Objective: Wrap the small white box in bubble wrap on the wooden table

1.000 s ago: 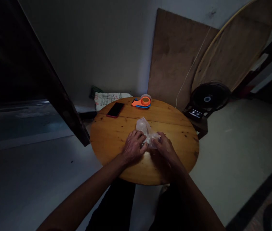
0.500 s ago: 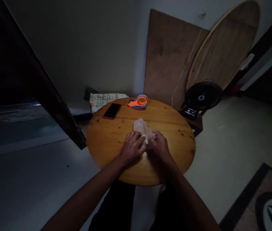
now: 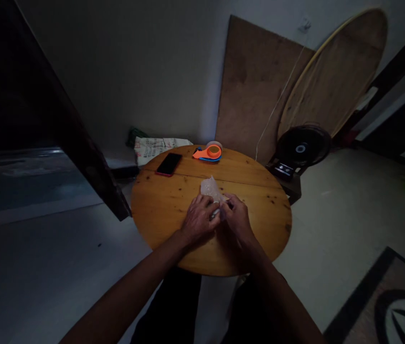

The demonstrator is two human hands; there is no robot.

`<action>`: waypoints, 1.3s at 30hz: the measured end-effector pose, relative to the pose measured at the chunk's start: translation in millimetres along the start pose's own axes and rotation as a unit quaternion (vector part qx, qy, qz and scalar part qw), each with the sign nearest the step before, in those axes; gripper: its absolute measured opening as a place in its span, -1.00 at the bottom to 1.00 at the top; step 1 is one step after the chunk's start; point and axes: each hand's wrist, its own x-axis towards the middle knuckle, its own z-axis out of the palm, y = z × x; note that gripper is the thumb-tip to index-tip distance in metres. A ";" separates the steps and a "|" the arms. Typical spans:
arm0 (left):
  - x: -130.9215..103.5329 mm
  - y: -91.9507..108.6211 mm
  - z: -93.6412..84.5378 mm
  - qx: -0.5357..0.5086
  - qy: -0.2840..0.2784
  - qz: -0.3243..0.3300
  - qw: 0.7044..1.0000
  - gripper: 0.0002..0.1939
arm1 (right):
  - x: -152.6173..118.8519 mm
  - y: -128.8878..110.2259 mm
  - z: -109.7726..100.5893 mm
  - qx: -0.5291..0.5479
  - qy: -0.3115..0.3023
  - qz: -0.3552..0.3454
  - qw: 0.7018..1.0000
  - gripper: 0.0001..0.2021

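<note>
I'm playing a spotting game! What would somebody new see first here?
Probably the bright orange tape cutter, near the far edge of the round table. Next, the two hands, left and right, at the crinkly clear plastic in the middle. Then maybe the big round board, leaning by the wall behind the black fan.

Bare left hand (image 3: 198, 217), knuckles up, fingers bent, bare right hand (image 3: 238, 217), fingers curled inward, both over the round brown wooden table (image 3: 263, 215), bare forearms (image 3: 154, 265) crossing its near edge
</note>
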 end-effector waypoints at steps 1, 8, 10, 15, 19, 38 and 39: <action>-0.1 -0.1 0.5 -0.008 0.003 -0.004 1.000 -0.78 | -2.4 -2.6 -0.1 0.001 -0.006 -0.005 1.000 -0.63; -3.0 -2.8 2.8 -0.060 0.028 -0.038 0.997 -0.72 | -19.9 -13.9 -5.9 0.030 -0.068 -0.041 0.996 -0.70; -4.0 -3.2 1.9 -0.074 0.034 -0.037 0.996 -0.64 | -20.6 -13.4 -9.6 0.060 -0.099 -0.035 0.993 -0.68; -5.6 -6.7 -1.3 -0.136 0.046 -0.050 0.988 -0.49 | -14.3 -14.1 -16.8 0.080 -0.160 -0.035 0.983 -0.64; -6.1 -9.9 -3.1 -0.186 0.061 -0.074 0.978 -0.56 | -8.9 -16.7 -13.9 -0.036 -0.163 -0.063 0.984 -0.60; 1.6 -6.8 6.3 -0.136 0.079 -0.077 0.984 -0.94 | 9.9 -16.4 -23.8 0.126 -0.256 -0.005 0.958 -0.46; 1.7 -7.2 6.7 -0.135 0.081 -0.079 0.984 -0.93 | 10.9 -18.0 -24.1 0.142 -0.255 0.008 0.956 -0.47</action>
